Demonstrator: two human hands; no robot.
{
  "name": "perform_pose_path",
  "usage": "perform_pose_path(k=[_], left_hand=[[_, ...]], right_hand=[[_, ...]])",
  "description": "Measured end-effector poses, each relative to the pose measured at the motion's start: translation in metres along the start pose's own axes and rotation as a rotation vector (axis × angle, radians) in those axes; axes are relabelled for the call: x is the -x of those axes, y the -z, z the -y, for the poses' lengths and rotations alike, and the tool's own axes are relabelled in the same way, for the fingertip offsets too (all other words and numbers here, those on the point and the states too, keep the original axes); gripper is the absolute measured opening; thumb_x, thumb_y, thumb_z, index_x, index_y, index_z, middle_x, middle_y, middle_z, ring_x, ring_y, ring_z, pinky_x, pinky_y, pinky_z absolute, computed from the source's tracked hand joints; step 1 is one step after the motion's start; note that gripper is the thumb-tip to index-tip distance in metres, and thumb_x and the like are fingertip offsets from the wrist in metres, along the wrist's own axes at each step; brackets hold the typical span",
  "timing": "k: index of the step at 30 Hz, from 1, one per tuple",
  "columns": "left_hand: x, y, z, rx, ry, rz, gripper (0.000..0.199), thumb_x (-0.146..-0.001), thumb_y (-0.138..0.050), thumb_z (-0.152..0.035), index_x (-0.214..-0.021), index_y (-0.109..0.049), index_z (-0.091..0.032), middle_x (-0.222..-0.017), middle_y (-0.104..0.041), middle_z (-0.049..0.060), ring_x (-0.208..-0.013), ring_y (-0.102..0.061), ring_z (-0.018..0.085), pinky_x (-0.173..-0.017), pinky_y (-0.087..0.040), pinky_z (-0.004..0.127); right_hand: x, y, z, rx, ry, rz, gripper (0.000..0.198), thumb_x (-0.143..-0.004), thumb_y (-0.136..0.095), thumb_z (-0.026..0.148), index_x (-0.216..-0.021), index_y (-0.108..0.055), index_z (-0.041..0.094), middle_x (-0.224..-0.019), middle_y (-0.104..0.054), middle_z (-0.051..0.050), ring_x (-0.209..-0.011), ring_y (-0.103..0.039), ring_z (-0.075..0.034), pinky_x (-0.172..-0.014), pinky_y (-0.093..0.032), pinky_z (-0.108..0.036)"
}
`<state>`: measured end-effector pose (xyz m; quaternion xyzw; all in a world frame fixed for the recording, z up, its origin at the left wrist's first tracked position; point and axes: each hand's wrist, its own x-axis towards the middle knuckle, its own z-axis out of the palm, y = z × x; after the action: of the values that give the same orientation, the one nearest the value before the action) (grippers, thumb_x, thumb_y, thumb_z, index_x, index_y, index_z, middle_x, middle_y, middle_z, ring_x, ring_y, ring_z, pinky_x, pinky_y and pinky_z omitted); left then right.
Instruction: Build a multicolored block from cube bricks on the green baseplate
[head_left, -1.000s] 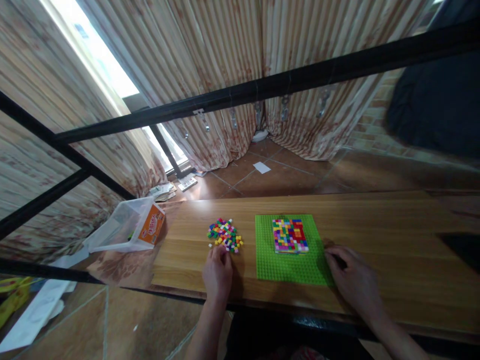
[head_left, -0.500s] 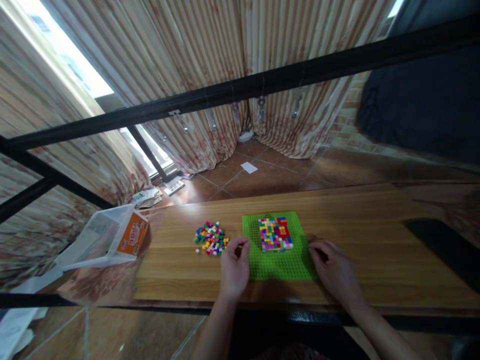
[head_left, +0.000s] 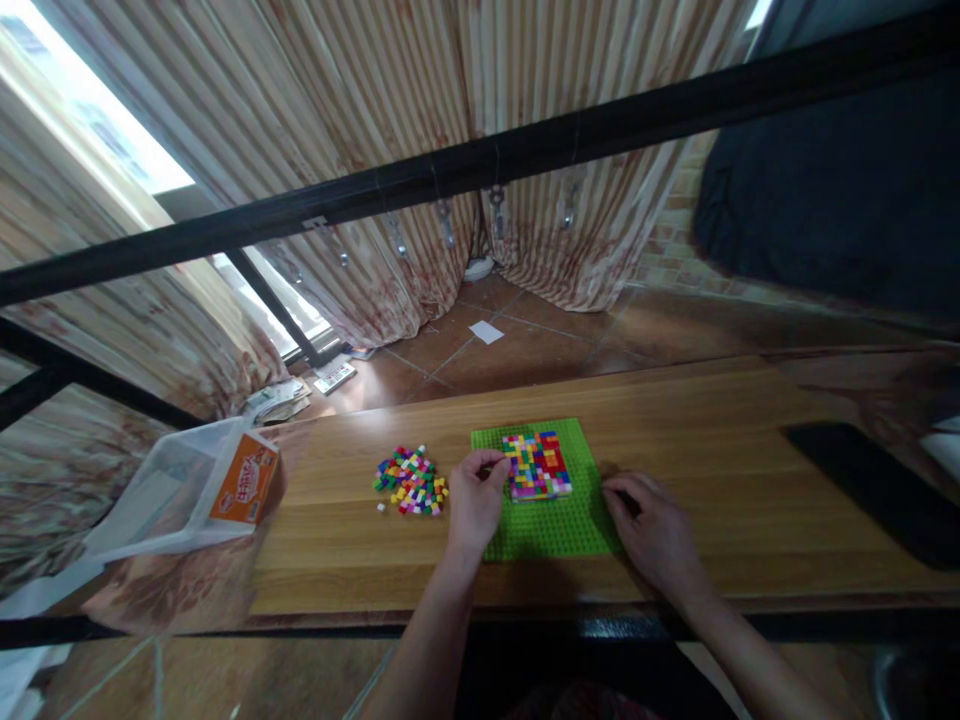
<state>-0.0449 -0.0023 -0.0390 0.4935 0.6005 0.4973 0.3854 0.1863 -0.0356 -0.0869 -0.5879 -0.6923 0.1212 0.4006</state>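
A green studded baseplate (head_left: 555, 530) lies on the wooden board, and on it sits a square block of small multicoloured bricks (head_left: 536, 465). My left hand (head_left: 476, 500) is at the left edge of that block, thumb and finger pinched together. Whatever lies between those fingertips is too small to make out. At the baseplate's right edge rests my right hand (head_left: 652, 525), its fingers curled and thumb and finger drawn together; what they hold, if anything, is hidden. Left of my left hand is a loose pile of small coloured bricks (head_left: 412, 482).
The wooden board (head_left: 337, 560) forms the work surface. A clear plastic bin (head_left: 176, 490) with an orange label stands at its left. A dark flat object (head_left: 870, 490) lies at the right. A black metal bar (head_left: 525, 155) crosses in front of the curtains (head_left: 360, 90).
My left hand has moved from beside the loose pile to the block's left edge. My right hand stays by the baseplate's right edge. The camera view has shifted slightly.
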Motion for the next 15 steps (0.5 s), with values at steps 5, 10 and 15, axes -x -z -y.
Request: perform_pose_path(k=[5,10,15], left_hand=[[-0.003,-0.001,0.002,0.032,0.015,-0.02,0.011,-0.07,-0.068,-0.026,-0.073,-0.071,-0.016,-0.069,-0.067,0.001,-0.062,-0.057,0.012,-0.06,-0.044,0.022],[-0.002,-0.008,0.002,0.162,0.116,-0.078,0.015,-0.064,-0.07,-0.025,-0.074,-0.069,-0.015,-0.067,-0.066,0.0,-0.06,-0.057,0.01,-0.058,-0.043,0.021],[0.001,-0.014,-0.004,0.258,0.218,-0.123,0.015,-0.061,-0.07,-0.025,-0.07,-0.066,-0.014,-0.061,-0.061,-0.002,-0.055,-0.052,0.008,-0.055,-0.041,0.02]], right_hand=[[0.0,0.0,0.001,-0.003,-0.009,0.002,0.016,-0.09,-0.05,0.03,-0.083,-0.062,0.022,-0.089,-0.067,-0.006,-0.086,-0.062,-0.021,-0.08,-0.047,-0.036],[0.001,-0.001,-0.002,0.014,-0.006,-0.001,0.015,-0.089,-0.05,0.029,-0.084,-0.062,0.021,-0.089,-0.067,-0.006,-0.086,-0.061,-0.022,-0.08,-0.047,-0.036],[0.001,-0.001,-0.003,0.028,-0.006,0.004,0.016,-0.089,-0.05,0.03,-0.085,-0.063,0.021,-0.089,-0.067,-0.006,-0.086,-0.062,-0.022,-0.08,-0.047,-0.037]])
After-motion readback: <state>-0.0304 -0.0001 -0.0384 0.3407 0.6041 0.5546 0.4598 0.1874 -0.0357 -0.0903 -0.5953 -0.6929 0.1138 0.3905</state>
